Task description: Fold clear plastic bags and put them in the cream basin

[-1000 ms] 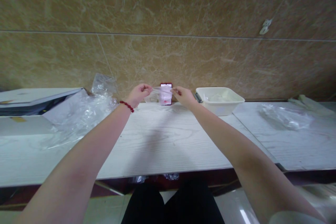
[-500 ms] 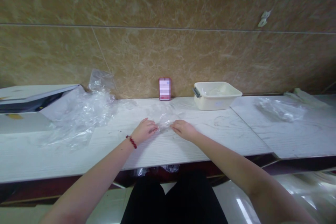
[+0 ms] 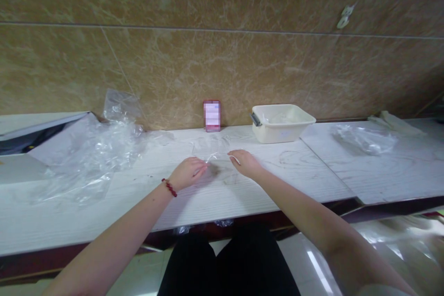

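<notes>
The right hand [image 3: 244, 164] is leaving the central film [image 3: 209, 146], half-open, empty; the left hand [image 3: 189, 172] is touching it, grip unclear. Centre-right, a tub [image 3: 277, 135] is holding plastic [image 3: 282, 118].

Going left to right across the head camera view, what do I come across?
White box, heap of clear plastic, left hand, phone, right hand, cream tub, clear plastic bag, pale cloth.

Upright phone [image 3: 212, 116], brown marbled wall [image 3: 180, 64], white wall fixture [image 3: 345, 17]

Glossy, crinkled clear plastic bags [image 3: 121, 141] at left; matt white wood-grain tabletop [image 3: 277, 194]; smooth cream plastic tub [image 3: 280, 136]; polished brown marbled wall [image 3: 208, 64].
</notes>
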Available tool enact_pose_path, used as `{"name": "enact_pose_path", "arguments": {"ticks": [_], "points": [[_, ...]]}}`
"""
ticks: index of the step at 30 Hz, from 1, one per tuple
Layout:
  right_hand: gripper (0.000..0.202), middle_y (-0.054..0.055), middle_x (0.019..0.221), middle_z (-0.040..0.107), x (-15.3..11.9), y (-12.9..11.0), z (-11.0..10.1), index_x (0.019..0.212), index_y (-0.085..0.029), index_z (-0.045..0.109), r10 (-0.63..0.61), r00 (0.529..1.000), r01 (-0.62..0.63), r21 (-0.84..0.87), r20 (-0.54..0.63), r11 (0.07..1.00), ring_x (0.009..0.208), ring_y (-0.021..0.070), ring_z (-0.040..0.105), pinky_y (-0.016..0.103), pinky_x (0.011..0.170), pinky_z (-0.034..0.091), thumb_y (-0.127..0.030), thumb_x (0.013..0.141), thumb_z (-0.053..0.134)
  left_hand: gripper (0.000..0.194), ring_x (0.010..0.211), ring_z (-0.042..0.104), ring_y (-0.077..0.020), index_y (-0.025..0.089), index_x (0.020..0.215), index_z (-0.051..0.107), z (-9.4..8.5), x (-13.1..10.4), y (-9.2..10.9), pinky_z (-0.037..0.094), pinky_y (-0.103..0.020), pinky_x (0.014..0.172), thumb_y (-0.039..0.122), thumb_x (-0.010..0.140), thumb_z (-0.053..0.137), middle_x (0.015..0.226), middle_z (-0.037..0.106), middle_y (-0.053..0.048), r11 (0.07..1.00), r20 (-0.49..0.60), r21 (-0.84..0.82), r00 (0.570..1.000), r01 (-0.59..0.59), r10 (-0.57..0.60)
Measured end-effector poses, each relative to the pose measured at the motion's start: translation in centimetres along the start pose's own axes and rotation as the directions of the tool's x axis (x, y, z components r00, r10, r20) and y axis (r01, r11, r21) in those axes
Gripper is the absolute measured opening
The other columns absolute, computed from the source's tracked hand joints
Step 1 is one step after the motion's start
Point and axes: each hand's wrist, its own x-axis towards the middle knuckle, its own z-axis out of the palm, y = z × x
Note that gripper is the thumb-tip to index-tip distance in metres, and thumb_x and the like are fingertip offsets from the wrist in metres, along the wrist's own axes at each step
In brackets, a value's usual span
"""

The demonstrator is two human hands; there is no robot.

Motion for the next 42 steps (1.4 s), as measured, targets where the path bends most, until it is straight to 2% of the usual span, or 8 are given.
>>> {"name": "enact_pose_path", "arguments": {"ticks": [3,11,19,24,32,37,40,42], "points": [[0.032,0.008,0.105,0.057,2.7,0.1,2.5,0.108,-0.017,0.051,0.098,0.995,-0.097,-0.021,0.033,0.995,0.096,0.0156,0.052,0.028,0.083,0.038,-0.016,0.082,0.031,0.032,0.098,0.051,-0.0214,0.021,0.105,0.056,1.8,3.2,-1.0,0.033,-0.035,0.089,0.028,0.078,0.040,0.104,0.059,-0.009,0.994,-0.182,-0.013,0.977,0.111,-0.112],[0.041,0.010,0.126,0.041,4.1,0.0,5.7,0.122,-0.012,0.037,0.147,0.980,-0.117,-0.211,0.133,0.971,0.118,0.0163,0.032,0.030,0.097,0.023,-0.017,0.083,0.028,0.047,0.122,0.026,-0.0218,0.017,0.125,0.035,5.0,5.6,-2.9,0.019,-0.041,0.099,0.034,0.082,0.029,0.133,0.033,-0.007,0.847,0.013,0.461,0.953,0.263,-0.302],[0.061,0.002,0.139,0.016,4.7,1.7,4.0,0.131,-0.027,0.023,0.309,0.932,-0.238,-0.326,0.188,0.915,0.126,0.0248,0.011,0.050,0.097,0.008,-0.058,0.078,0.020,0.063,0.126,0.014,-0.0281,0.032,0.129,0.025,2.9,4.8,-5.7,0.010,-0.054,0.096,0.063,0.074,0.020,0.139,0.019,-0.003,0.738,-0.034,0.446,0.834,0.506,-0.551],[0.065,0.000,0.140,0.010,5.2,1.9,3.7,0.132,-0.033,0.016,0.385,0.898,-0.287,-0.378,0.213,0.880,0.126,0.0271,0.006,0.056,0.093,0.004,-0.065,0.075,0.012,0.053,0.123,0.022,-0.0287,0.029,0.125,0.033,1.2,4.1,-8.2,0.016,-0.055,0.094,0.053,0.078,0.025,0.136,0.027,-0.005,0.663,-0.178,0.403,0.765,0.630,-0.618],[0.060,0.005,0.139,0.014,5.1,2.0,3.1,0.133,-0.025,0.019,0.305,0.943,-0.245,-0.345,0.131,0.906,0.127,0.0254,0.008,0.053,0.096,0.008,-0.055,0.081,0.018,0.039,0.102,0.049,-0.0212,0.013,0.111,0.050,-1.5,3.0,-11.0,0.038,-0.032,0.085,0.028,0.079,0.033,0.112,0.053,-0.014,0.621,-0.372,0.321,0.698,0.715,-0.612],[0.054,0.007,0.136,0.023,4.6,0.4,3.7,0.129,-0.018,0.031,0.050,0.978,-0.001,-0.239,0.201,0.971,0.126,0.0212,0.014,0.041,0.101,0.013,-0.047,0.084,0.020,0.037,0.104,0.048,-0.0204,0.013,0.108,0.052,-0.6,4.4,-7.1,0.032,-0.034,0.091,0.028,0.080,0.033,0.113,0.053,-0.011,0.719,-0.363,0.421,0.829,0.553,-0.425],[0.058,0.006,0.137,0.022,4.0,-0.7,4.3,0.129,-0.021,0.030,-0.041,0.949,0.108,-0.201,0.312,0.974,0.126,0.0242,0.013,0.046,0.100,0.012,-0.053,0.082,0.021,0.038,0.106,0.046,-0.0160,0.018,0.114,0.048,1.1,5.0,-4.4,0.024,-0.035,0.098,0.024,0.083,0.026,0.117,0.052,-0.006,0.841,-0.133,0.441,0.949,0.314,-0.285],[0.062,0.007,0.138,0.019,3.6,-1.2,4.6,0.129,-0.021,0.029,-0.068,0.929,0.146,-0.193,0.364,0.970,0.126,0.0261,0.010,0.050,0.099,0.008,-0.057,0.080,0.019,0.041,0.117,0.035,-0.0169,0.018,0.121,0.040,2.4,5.0,-3.5,0.021,-0.038,0.099,0.025,0.083,0.027,0.127,0.042,-0.006,0.867,0.013,0.444,0.966,0.227,-0.260]]}}
